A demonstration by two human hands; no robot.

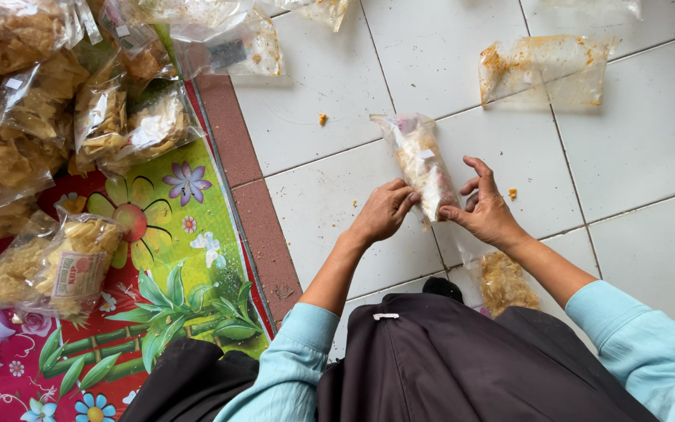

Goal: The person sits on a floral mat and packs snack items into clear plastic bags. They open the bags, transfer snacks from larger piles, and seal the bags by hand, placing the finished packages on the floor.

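Small clear bag of pale snack pieces (422,162) lies lengthwise on the white tiled floor (330,94), its near end lifted between both hands. Left hand (384,211): fingers curled together, pinching the bag's near left corner. Right hand (484,209): thumb and forefinger closed on the near right corner, other fingers spread apart above it. The bag looks filled; its near end appears gathered at the pinch, but whether it is sealed cannot be told.

Judged progress: many packs already filled, this one in hand at its mouth end. A second filled bag of yellowish chips (501,283) rests just beside the person's lap, below the right wrist. An emptied large bag with orange crumb residue (544,70) lies flat towards the far right of the floor, well apart. Two loose crumbs (323,119) on the tiles.

Left side: a flowered plastic mat (181,258), green and red, with a reddish-brown border strip along its right edge. A heap of filled chip packs (33,101) covers its far left corner; one labelled pack (72,262) sits nearer along its left edge.

Surface: glossy square tiles, grey grout lines. Daylight, no furniture visible. Person seated, dark apron, light blue sleeves.
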